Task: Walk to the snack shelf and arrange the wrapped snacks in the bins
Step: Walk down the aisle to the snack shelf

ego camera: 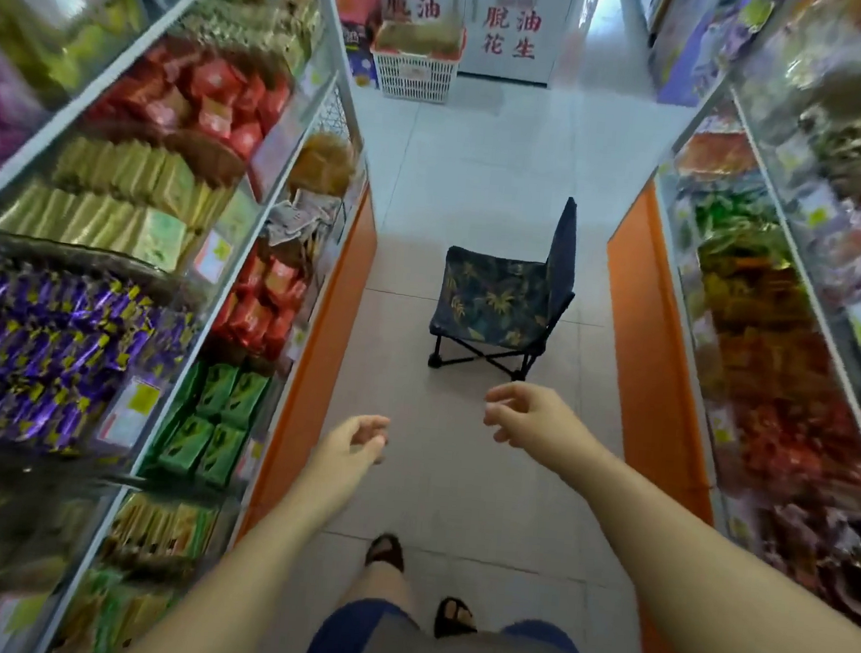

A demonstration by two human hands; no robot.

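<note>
I stand in a narrow aisle between two snack shelves. The left shelf (300,125) has clear-fronted bins of wrapped snacks: purple packs (51,343), red packs (209,97), gold packs (114,198) and green packs (209,422). The right shelf (770,172) holds more bins of orange, red and brown packs (783,405). My left hand (357,441) hangs over the floor with loosely curled fingers and holds nothing. My right hand (519,415) is stretched a little farther ahead, fingers relaxed, also holding nothing. Neither hand touches a shelf.
A small dark folding chair (508,291) with a leaf print stands in the middle of the aisle just ahead. A white plastic basket (414,75) of goods sits at the far end by a white sign. Orange shelf bases (312,368) line both sides. My sandalled feet are on the tiles.
</note>
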